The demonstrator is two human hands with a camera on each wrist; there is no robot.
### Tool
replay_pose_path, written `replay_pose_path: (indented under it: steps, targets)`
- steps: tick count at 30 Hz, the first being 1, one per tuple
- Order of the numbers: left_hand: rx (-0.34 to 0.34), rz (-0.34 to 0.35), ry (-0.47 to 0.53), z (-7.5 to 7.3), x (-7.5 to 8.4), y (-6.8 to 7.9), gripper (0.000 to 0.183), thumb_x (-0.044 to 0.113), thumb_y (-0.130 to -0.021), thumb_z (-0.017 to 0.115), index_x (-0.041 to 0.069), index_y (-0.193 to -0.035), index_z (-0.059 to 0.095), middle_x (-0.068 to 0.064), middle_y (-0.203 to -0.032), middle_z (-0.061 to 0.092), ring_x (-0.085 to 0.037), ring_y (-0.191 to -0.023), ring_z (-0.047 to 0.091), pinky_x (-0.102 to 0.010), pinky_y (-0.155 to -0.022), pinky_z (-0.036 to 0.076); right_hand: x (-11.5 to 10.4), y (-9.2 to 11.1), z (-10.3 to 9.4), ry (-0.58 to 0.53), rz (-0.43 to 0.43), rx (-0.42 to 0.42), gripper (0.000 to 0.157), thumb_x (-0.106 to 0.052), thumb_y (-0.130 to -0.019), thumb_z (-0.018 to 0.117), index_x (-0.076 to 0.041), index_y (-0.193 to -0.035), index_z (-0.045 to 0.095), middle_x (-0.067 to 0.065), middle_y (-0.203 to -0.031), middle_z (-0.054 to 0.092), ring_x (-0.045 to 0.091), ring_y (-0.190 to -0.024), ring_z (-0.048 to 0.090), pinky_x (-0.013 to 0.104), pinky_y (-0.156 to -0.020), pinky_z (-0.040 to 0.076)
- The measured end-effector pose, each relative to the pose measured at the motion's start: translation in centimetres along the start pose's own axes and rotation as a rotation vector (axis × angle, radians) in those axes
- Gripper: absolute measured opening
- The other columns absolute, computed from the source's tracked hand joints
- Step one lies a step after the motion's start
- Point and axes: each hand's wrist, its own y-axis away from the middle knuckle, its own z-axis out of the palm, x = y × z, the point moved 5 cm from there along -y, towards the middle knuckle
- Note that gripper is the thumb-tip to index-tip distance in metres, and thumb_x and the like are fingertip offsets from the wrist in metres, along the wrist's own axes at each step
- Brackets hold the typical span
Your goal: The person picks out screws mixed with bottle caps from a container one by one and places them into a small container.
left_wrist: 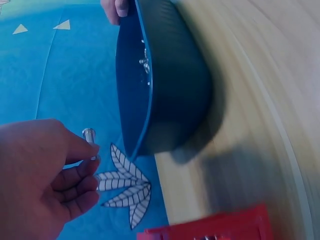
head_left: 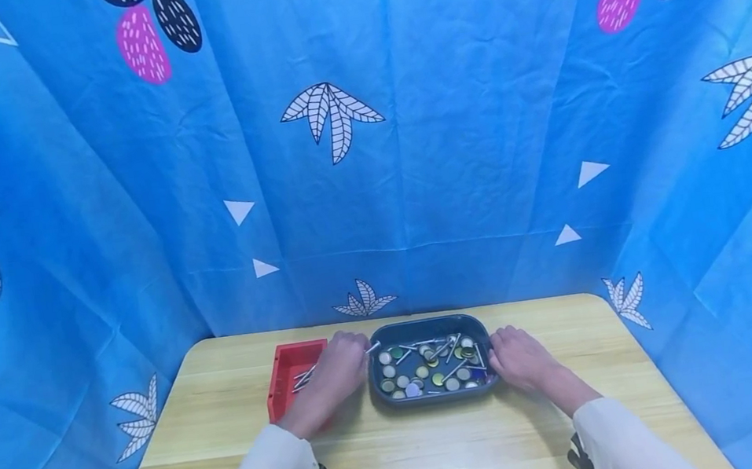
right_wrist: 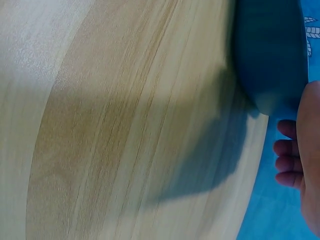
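My left hand (head_left: 341, 362) is raised between the red box (head_left: 276, 394) and the dark blue-grey bin (head_left: 433, 399). Between its thumb and fingertips it pinches a silver bolt (left_wrist: 89, 134), whose head end sticks up beside the bin's left rim. My right hand (head_left: 522, 358) grips the bin's right end at the rim, with curled fingers (right_wrist: 289, 164) beneath it. Inside the bin lie mixed bottle caps (head_left: 452, 384) and several loose bolts (head_left: 454, 371). More bolts (head_left: 304, 377) lie in the red box, partly hidden by my left hand and forearm.
Box and bin stand side by side near the back of the light wooden table (head_left: 434, 457). A blue patterned curtain (head_left: 405, 183) hangs behind it and along both sides. Bare wood extends in front of the bin.
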Motion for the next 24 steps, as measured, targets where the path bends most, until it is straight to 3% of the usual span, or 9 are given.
replay_pose_path:
  steps: [8, 15, 24]
  targets:
    - [-0.005, -0.077, -0.003, -1.4, -3.2, 1.9, 0.019, 0.008, -0.092, 0.076, 0.007, -0.111, 0.074, -0.006, -0.103, 0.073, -0.020, -0.098, 0.062, -0.037, -0.093, 0.061, -0.3, 0.0, -0.2, -0.049, 0.002, 0.002, 0.020, -0.024, -0.103, 0.054, -0.006, -0.098, 0.060, 0.005, -0.089, 0.057, 0.022, -0.085, 0.051, 0.043, -0.082, 0.051]
    - [0.078, -0.073, -0.001, -2.1, -5.9, 3.0, 0.007, 0.010, -0.090, 0.078, 0.009, -0.096, 0.075, -0.001, -0.087, 0.071, -0.019, -0.090, 0.060, -0.038, -0.085, 0.060, -0.1, 0.1, 0.3, -0.034, 0.013, 0.007, 0.020, -0.026, -0.103, 0.054, -0.007, -0.099, 0.060, 0.003, -0.088, 0.057, 0.020, -0.085, 0.051, 0.042, -0.083, 0.051]
    - [0.142, -0.157, 0.027, -1.0, -8.9, 4.6, 0.011, 0.013, -0.096, 0.072, 0.005, -0.102, 0.076, -0.012, -0.105, 0.074, -0.028, -0.105, 0.066, -0.050, -0.096, 0.060, 0.1, 0.1, 0.5, -0.042, 0.018, 0.021, 0.020, -0.024, -0.103, 0.053, -0.006, -0.099, 0.060, 0.004, -0.088, 0.057, 0.021, -0.086, 0.053, 0.043, -0.085, 0.052]
